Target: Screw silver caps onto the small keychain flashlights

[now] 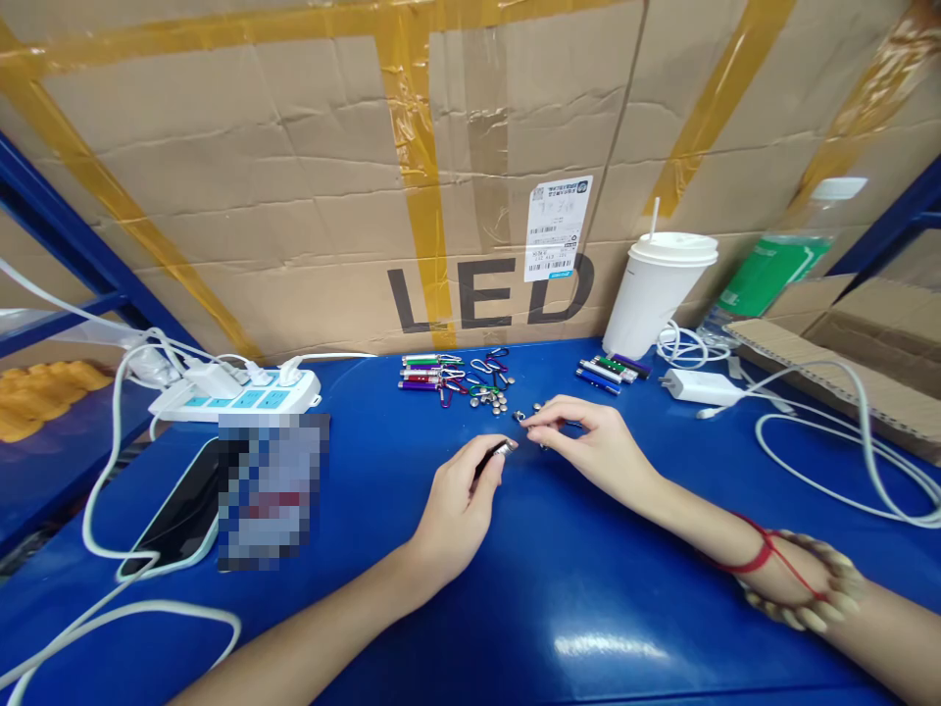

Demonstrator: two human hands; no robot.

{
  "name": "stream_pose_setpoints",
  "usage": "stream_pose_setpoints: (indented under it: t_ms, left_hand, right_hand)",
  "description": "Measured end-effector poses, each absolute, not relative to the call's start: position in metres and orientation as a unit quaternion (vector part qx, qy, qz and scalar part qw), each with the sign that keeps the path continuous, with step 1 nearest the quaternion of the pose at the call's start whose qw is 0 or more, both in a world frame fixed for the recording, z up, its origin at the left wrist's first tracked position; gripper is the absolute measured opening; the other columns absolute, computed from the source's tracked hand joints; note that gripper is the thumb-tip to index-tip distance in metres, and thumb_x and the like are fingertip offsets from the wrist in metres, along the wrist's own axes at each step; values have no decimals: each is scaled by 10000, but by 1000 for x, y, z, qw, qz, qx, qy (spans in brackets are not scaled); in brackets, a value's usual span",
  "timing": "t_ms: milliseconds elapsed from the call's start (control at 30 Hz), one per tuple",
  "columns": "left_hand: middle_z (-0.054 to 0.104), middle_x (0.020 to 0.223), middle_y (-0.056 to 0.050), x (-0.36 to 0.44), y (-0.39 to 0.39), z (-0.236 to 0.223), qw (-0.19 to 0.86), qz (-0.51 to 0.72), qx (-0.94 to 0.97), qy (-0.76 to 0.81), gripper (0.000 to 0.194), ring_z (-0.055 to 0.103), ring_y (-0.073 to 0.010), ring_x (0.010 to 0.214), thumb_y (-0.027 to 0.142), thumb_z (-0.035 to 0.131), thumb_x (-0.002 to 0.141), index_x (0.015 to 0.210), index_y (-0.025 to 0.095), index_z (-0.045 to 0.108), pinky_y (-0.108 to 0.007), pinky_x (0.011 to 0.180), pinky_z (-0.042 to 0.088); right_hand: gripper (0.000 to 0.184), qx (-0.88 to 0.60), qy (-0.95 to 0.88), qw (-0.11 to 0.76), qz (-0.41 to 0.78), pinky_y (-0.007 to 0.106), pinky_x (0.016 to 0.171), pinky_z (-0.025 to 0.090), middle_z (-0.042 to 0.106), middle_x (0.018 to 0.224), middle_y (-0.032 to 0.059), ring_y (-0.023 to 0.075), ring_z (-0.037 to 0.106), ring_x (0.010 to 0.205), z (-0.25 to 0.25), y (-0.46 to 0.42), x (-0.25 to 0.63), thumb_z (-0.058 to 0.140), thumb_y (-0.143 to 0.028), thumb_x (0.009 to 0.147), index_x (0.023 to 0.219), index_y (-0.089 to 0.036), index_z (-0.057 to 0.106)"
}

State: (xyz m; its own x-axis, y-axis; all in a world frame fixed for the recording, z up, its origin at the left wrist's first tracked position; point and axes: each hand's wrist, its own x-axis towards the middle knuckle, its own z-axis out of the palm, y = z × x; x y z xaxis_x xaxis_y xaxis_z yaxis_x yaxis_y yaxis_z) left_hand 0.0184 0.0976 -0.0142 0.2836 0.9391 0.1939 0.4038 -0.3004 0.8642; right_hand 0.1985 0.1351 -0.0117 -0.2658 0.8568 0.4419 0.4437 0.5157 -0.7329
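Observation:
My left hand (pixel 460 505) is closed around a small dark keychain flashlight body (pixel 498 451), whose silver end points up and to the right. My right hand (pixel 588 441) pinches a tiny silver part (pixel 520 418) at its fingertips, just above that end and a little apart from it. Behind the hands lie loose button cells (pixel 494 400), coloured flashlights with carabiner clips (pixel 430 375) and a second group of flashlight tubes (pixel 612 370).
A blue table (pixel 559 598) carries a power strip (pixel 239 394) with plugged chargers, a phone (pixel 183 515), white cables (pixel 830 461), a charger brick (pixel 698 386) and a white lidded cup (pixel 654 294). A big "LED" cardboard box (pixel 441 176) stands behind.

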Motion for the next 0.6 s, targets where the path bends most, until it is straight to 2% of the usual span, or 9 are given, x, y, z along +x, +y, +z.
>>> stream_pose_setpoints:
  t_ms: [267, 467, 600]
  left_hand:
    - [525, 815, -21, 18, 96, -19, 325, 369, 753, 438, 291, 471, -63, 727, 287, 359, 894, 1067, 139, 540, -168, 705, 368]
    - [533, 827, -29, 16, 98, -20, 312, 378, 757, 433, 291, 476, -68, 737, 276, 365, 894, 1077, 145, 551, -177, 707, 375]
    - [525, 793, -21, 15, 99, -20, 313, 372, 768, 417, 316, 474, -62, 711, 278, 358, 898, 1141, 163, 525, -172, 700, 384]
  right_hand:
    - [155, -347, -783, 439, 271, 212, 720, 432, 608, 842, 10, 81, 543, 789, -12, 132, 195, 589, -263, 779, 890, -193, 672]
    - [164, -347, -778, 445, 276, 208, 609, 429, 594, 754, 15, 70, 503, 651, -8, 128, 194, 616, -251, 750, 874, -149, 652]
    - [94, -318, -787, 442, 290, 231, 656, 445, 603, 748, 35, 89, 536, 683, -8, 127, 195, 631, -194, 727, 781, -119, 650]
